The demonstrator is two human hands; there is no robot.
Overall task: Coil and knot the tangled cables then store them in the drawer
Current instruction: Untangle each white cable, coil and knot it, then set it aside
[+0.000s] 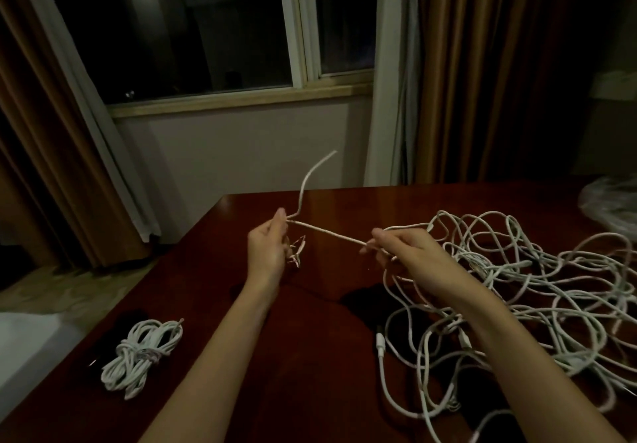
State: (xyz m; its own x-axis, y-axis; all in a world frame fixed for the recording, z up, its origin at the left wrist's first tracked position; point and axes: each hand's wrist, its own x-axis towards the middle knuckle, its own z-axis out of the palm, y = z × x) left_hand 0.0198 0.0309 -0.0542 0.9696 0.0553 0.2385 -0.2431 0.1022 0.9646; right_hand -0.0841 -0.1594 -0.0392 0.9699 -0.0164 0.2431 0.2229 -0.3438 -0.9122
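Observation:
A white cable [327, 233] runs taut between my two hands above the dark wooden table [310, 339]. My left hand [267, 247] pinches it near one end, and the free end curves up past the table's far edge. My right hand [401, 253] grips the same cable where it leads into a big tangle of white cables [517, 287] spread over the table's right side. A coiled and knotted white cable bundle [143, 356] lies on the table at the near left. No drawer is in view.
The table's left edge runs diagonally beside the bundle, with carpet and something white below it. A window and brown curtains stand behind the table. A clear plastic bag [610, 201] lies at the far right of the table.

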